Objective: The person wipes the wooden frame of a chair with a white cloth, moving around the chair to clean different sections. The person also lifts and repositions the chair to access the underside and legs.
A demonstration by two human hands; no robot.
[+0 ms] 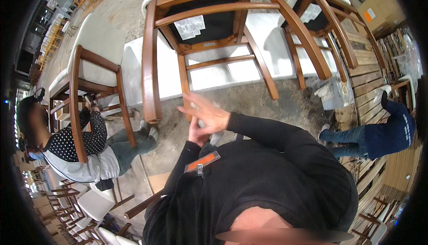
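My right hand (211, 115) is raised at chest height, fingers stretched out to the left and slightly blurred. Just below and against it is my left hand (196, 132), its fingers curled and partly hidden by the right. A small pale spot shows between the two hands; I cannot make out what it is. Closest to my hands is a brown wooden chair (150, 67) with a pale seat, lying tipped so its legs point toward me. Its black underside (218, 18) bears white paper labels (189, 26). Neither hand clearly touches the chair.
A white-covered bench (214, 73) carries the chair, with another tipped chair (332, 15) at right. On the left a co-worker (84, 142) reaches into a pale chair (96, 53). Another person (385, 129) bends at right beside wooden slats (368, 84) and a cardboard box (381, 11).
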